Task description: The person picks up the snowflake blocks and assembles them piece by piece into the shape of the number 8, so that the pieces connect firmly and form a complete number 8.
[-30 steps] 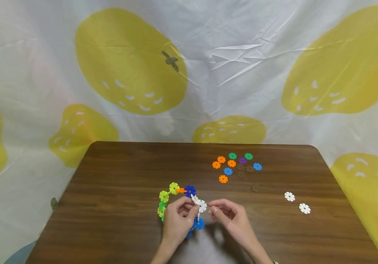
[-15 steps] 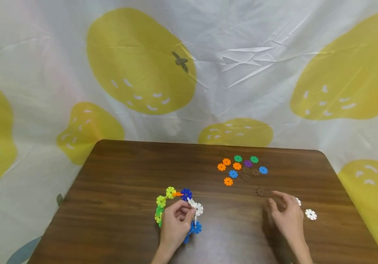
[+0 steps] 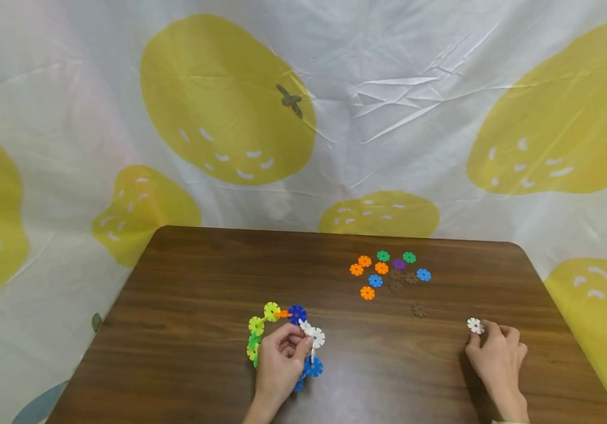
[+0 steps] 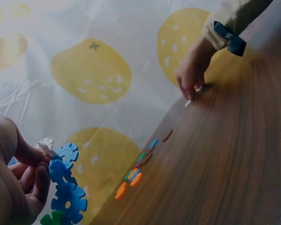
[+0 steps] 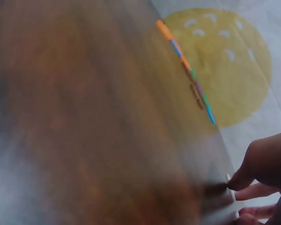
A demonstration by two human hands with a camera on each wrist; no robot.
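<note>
A ring of linked notched discs, with green, yellow, orange and blue (image 3: 297, 314) ones, surrounds my left hand (image 3: 278, 366). Thumb and fingers of that hand pinch its white discs (image 3: 318, 337); the left wrist view shows the pinch beside linked blue discs (image 4: 69, 203). Far to the right, my right hand (image 3: 498, 360) is low over the table, thumb and index finger at the edge of a loose white disc (image 3: 475, 325). The left wrist view shows this white disc (image 4: 188, 103) beneath the right hand's (image 4: 195, 70) fingertips. A second white disc is hidden from the head view.
Loose orange (image 3: 368, 293), green, purple, blue (image 3: 423, 275) and brown discs lie toward the back of the wooden table (image 3: 187, 282). One brown disc (image 3: 419, 310) lies apart, nearer the right hand. A cloth (image 3: 378, 147) with yellow fruit shapes hangs behind.
My right hand has moved from beside the ring rightward to the loose white discs, and its fingers have come to one of them. The left hand keeps its hold on the ring.
</note>
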